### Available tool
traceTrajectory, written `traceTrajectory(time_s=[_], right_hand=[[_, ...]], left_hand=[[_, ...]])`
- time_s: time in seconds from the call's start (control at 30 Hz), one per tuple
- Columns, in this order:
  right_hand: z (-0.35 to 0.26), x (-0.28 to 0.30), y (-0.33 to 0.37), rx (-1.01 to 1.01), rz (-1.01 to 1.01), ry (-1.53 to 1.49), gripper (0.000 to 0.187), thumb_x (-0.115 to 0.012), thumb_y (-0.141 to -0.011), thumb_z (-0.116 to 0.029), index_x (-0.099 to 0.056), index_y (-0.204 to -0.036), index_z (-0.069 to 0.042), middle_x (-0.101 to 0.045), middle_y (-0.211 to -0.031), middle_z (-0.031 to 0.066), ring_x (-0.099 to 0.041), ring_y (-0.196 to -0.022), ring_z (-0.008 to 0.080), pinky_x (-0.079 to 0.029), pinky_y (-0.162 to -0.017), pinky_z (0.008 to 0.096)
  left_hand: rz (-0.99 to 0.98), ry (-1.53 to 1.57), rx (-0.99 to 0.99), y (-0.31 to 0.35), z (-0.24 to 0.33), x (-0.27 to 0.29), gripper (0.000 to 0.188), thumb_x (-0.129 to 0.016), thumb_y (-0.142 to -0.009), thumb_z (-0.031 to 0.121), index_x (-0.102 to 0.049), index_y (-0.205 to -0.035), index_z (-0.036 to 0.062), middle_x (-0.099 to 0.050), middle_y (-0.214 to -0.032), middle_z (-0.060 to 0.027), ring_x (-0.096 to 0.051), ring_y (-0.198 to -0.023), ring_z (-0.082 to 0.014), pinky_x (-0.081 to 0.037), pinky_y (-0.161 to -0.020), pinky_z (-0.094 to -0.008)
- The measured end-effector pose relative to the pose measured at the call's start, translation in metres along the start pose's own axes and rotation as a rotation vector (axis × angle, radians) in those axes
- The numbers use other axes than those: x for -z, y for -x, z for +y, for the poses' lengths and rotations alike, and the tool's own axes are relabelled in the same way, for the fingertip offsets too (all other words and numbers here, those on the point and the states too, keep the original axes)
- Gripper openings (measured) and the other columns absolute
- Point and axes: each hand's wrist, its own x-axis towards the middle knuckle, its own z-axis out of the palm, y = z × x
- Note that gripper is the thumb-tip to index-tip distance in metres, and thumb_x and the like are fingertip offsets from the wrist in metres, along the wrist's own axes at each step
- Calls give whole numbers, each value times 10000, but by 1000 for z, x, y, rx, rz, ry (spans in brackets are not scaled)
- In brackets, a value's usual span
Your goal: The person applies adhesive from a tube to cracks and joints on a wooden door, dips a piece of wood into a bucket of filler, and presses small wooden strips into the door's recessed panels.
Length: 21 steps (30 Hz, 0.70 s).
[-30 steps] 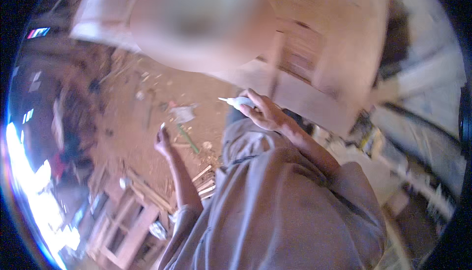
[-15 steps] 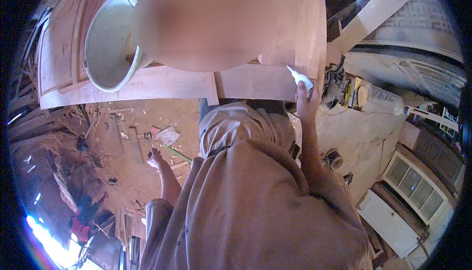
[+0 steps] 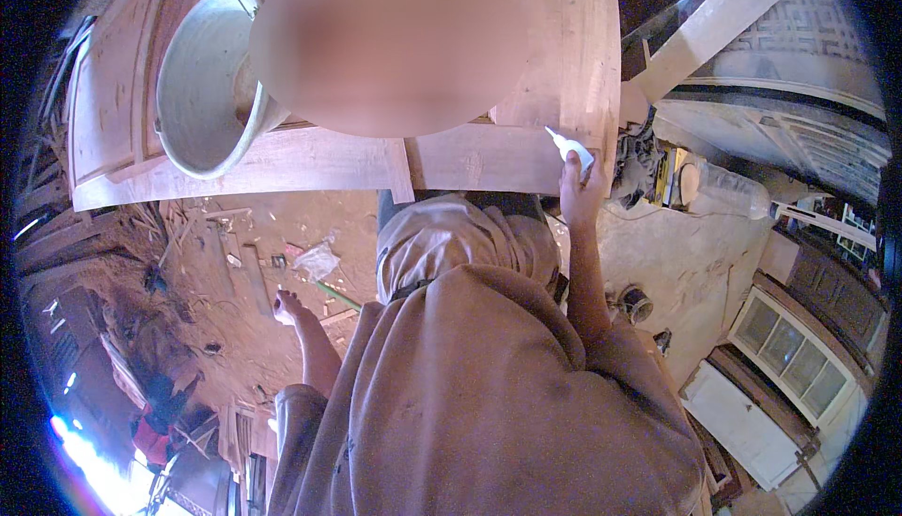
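My right hand [image 3: 583, 198] is wrapped round a small white squeeze bottle with a thin nozzle [image 3: 572, 151]. The nozzle points up and to the left, over the near right corner of a panelled wooden door [image 3: 324, 164] lying flat in front of me. Low on my left side, away from the door, my left hand [image 3: 286, 307] is closed with the fingertips pinched together. A tiny pale tip shows at those fingers, too small to name. A short wood strip [image 3: 402, 173] lies across the door's near edge.
A whitish bucket [image 3: 202, 93] lies tipped on the door's left part, its mouth towards me. A blurred patch hides the middle. Wood scraps [image 3: 254, 276] and a clear plastic bag [image 3: 318, 260] litter the floor. A white-framed window [image 3: 794, 356] stands at right.
My left hand has dropped slightly down and left. The view has shifted a little, and my right hand still grips the bottle over the door's corner.
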Motion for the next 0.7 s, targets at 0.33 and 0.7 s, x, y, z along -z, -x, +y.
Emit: traceTrajectory(time_s=[0.33,0.7], right_hand=[[-6,3,0,31,-37,115,215,-576,-990,-237,-530,-955,-30,-498,-681,-30,-452,-543,42,-350,-458,213],[-18,2,0,95,-61,175,239,-569,-992,-255,-531,-950,-23,-492,-692,-25,-448,-587,49,-359,-502,234]], left_hand=[[55,20,58,-7,-13,-4,254,-638,-805,231,-677,-724,-6,-649,-642,-108,-606,-533,-188,-427,-431,-321],[112,-2,69,-3,-21,-19,256,-634,-807,221,-705,-791,-25,-691,-712,-109,-677,-620,-213,-472,-460,-318]])
